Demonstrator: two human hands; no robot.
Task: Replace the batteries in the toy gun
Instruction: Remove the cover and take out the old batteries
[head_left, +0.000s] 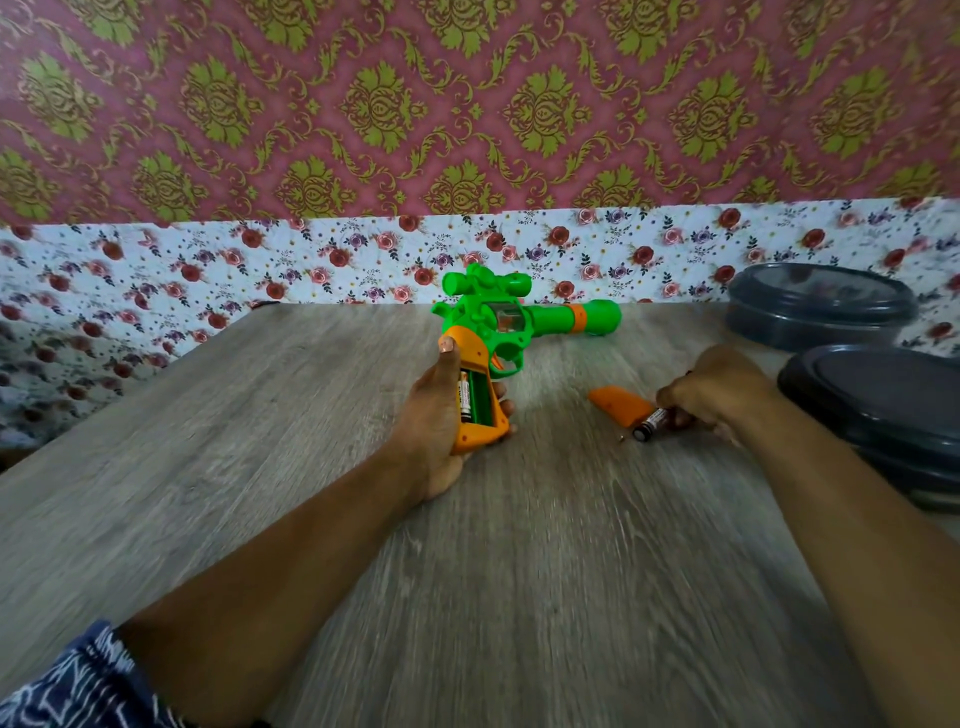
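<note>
On the wood-grain table (311, 415), left hand (434, 415) is gripping the plastic toy gun (498, 332) by its orange grip; cover (621, 402) is lying off nearby. One battery (464, 396) is sitting in the open bay, label unreadable. Right hand (717, 389) is pinching a second cylindrical battery (649, 425), label blurred.

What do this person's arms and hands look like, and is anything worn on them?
Both forearms are bare, with no watch, bracelet or glove visible. The left hand and right hand show no rings that I can make out. Only a dark blue sleeve with a white pattern shows, at the left arm's upper end.
</note>
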